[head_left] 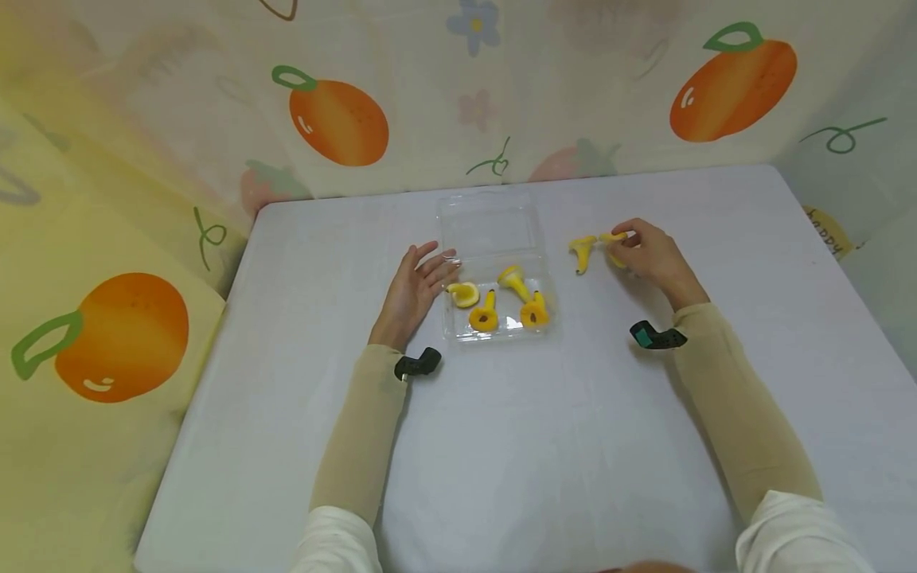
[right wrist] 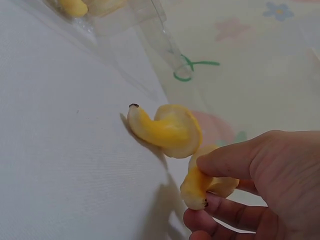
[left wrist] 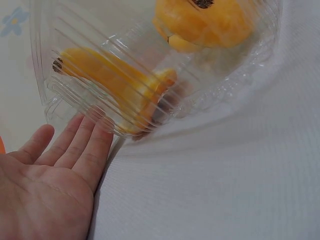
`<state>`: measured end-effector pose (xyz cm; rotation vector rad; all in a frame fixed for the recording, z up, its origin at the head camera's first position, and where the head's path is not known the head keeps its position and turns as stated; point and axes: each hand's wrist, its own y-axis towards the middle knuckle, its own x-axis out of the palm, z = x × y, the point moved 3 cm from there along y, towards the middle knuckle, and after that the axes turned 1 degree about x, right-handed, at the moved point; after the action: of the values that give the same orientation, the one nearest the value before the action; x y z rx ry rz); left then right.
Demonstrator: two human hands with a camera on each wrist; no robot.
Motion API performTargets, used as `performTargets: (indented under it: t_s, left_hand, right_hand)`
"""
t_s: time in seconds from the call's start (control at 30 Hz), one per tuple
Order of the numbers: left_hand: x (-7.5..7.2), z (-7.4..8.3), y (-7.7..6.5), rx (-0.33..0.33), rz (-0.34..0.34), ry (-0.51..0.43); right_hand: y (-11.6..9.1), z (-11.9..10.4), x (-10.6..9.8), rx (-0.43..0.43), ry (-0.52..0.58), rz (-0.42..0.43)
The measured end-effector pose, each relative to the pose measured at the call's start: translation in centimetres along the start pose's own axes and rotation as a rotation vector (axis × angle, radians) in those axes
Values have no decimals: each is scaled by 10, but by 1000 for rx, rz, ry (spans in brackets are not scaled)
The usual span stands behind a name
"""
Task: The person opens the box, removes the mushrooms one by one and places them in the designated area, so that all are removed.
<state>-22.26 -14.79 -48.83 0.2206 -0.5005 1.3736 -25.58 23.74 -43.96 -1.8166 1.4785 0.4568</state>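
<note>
In the head view, a clear plastic clamshell box [head_left: 458, 333] lies with its lid folded back, holding several yellow mushroom-shaped pieces [head_left: 484, 319] with flared round ends. My left hand [head_left: 411, 294] has its palm turned up, its fairly straight fingers at the box's left side; in the left wrist view the fingertips meet the clear wall. To the right of the box, my right hand [head_left: 653, 259] pinches another yellow mushroom-shaped piece [right wrist: 195, 186] between thumb and fingers. Beside it on the table lies one more such piece [right wrist: 172, 131], its stem dark-tipped.
The box's transparent lid [head_left: 489, 225] lies flat toward the back. A white cloth covers the table [head_left: 559, 446], and a fruit-printed curtain [head_left: 423, 95] hangs along its far edge. Each wrist carries a small black device [head_left: 419, 364].
</note>
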Motion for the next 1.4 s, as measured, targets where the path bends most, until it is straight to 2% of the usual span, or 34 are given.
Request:
performTargets:
  t_s: [0.43,0.87,1.4]
  left_hand:
    - [-1,-1,1,-14,16,-23]
    - [0,0,0,-5,9,0]
    - [-1,-1,0,-7,20,-3]
  right_hand:
    - [0,3,4,50,1,-20]
    - [-3,4,2,6,-63,-50]
    - [-8,2,-8,42,-67,-67]
